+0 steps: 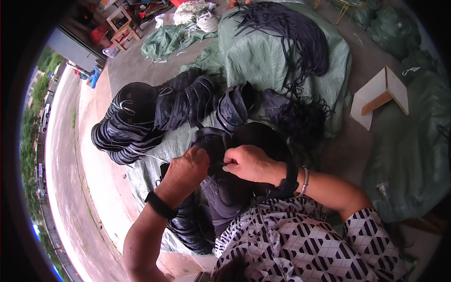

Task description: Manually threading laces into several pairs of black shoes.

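A black shoe upper (224, 195) with mesh patches lies over my lap, its padded collar pointing away from me. At its left edge my left hand (187, 170) is closed in a fist-like grip, its fingertips turned out of sight. From the right my right hand (251, 163) comes over the upper with thumb and forefinger pinched together. Whatever thin dark thing the two hands grip blends into the black material. Just beyond them are a nested stack of black uppers (129, 124) and another group of uppers (232, 108).
Dark laces (305, 35) drape over a large green woven sack (256, 61); a tangle of black laces (303, 117) lies nearer. On the right are a small wooden stand (383, 94) and bulky green sacks (408, 155). A wooden chair (123, 26) stands far left.
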`<state>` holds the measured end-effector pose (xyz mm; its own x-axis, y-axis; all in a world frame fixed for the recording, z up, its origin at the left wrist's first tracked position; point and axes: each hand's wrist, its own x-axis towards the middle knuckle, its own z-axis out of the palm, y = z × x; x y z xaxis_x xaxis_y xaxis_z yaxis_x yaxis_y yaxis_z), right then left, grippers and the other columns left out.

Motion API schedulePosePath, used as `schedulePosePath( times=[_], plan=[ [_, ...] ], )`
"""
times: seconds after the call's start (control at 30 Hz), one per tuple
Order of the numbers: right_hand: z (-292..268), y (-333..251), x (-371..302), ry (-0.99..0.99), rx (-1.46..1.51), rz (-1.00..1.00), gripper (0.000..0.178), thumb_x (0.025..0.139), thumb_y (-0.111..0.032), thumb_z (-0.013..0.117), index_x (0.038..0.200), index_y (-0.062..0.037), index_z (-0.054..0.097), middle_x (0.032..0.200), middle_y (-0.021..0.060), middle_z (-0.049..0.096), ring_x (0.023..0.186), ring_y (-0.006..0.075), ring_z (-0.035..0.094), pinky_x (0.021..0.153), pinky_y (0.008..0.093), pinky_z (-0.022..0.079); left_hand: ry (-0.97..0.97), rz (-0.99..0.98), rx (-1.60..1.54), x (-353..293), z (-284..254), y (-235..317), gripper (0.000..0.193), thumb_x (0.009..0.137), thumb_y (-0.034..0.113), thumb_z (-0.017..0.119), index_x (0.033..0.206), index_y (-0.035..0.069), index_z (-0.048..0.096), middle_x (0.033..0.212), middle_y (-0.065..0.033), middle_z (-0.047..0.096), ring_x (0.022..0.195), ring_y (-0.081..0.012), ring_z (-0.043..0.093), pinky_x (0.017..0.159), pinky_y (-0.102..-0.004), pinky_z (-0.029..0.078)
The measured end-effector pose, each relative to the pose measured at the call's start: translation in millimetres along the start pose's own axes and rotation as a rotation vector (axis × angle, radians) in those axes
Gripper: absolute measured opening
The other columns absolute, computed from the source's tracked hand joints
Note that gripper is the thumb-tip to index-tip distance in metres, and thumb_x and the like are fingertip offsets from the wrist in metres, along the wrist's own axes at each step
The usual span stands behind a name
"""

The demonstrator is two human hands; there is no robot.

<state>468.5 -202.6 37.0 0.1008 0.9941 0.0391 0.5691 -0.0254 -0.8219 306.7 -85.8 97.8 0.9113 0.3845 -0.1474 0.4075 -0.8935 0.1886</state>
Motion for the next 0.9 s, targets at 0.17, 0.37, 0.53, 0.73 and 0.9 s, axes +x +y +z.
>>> schedulePosePath(
  times=[0.17,0.37,0.53,0.73,0.9],
  plan=[
    [-18,1,4,-0.218,0.273,0.184,0.021,0.078,-0.023,0.068,0.079,-0.0017,0.065,0.073,0.0118,0.066,0.071,0.0247,0.065,0.066,0.0353,0.05,0.056,0.01,0.092,-9,11,2,0.019,0.079,0.021,0.066,0.09,0.009,0.056,0.092,-0.0091,0.054,0.09,-0.0276,0.058,0.06,-0.0395,0.054],
    [-20,-7,0,-0.308,0.021,0.13,0.024,0.077,-0.026,0.067,0.078,-0.0018,0.064,0.074,0.0134,0.064,0.072,0.0302,0.064,0.066,0.0393,0.049,0.045,-0.16,0.091,5,11,21,0.018,0.079,0.024,0.067,0.083,0.009,0.058,0.096,-0.009,0.053,0.096,-0.0282,0.055,0.062,-0.0405,0.054],
    [-20,-6,-1,-0.309,-0.003,0.127,0.023,0.077,-0.024,0.067,0.077,-0.0017,0.063,0.076,0.0146,0.064,0.075,0.0322,0.064,0.068,0.0412,0.049,0.201,-0.159,-0.062,3,16,6,0.016,0.075,0.019,0.069,0.077,0.007,0.058,0.084,-0.0093,0.056,0.082,-0.0287,0.059,0.062,-0.0378,0.05],
    [-19,-6,-6,-0.295,0.011,0.131,0.024,0.077,-0.024,0.068,0.075,-0.0011,0.061,0.075,0.015,0.063,0.074,0.0332,0.063,0.066,0.0414,0.048,0.059,-0.116,-0.308,-1,3,1,0.008,0.075,0.01,0.065,0.08,0.009,0.06,0.081,-0.0077,0.06,0.074,-0.0294,0.063,0.063,-0.0369,0.051],
    [-20,-11,-12,-0.194,0.064,0.03,0.02,0.078,-0.02,0.067,0.076,-0.0011,0.06,0.072,0.0149,0.063,0.072,0.0338,0.063,0.064,0.0413,0.049,0.188,-0.053,-0.085,-5,11,2,0.008,0.076,0.011,0.063,0.082,0.014,0.059,0.083,-0.0048,0.058,0.078,-0.0253,0.063,0.063,-0.0377,0.053]
  ],
)
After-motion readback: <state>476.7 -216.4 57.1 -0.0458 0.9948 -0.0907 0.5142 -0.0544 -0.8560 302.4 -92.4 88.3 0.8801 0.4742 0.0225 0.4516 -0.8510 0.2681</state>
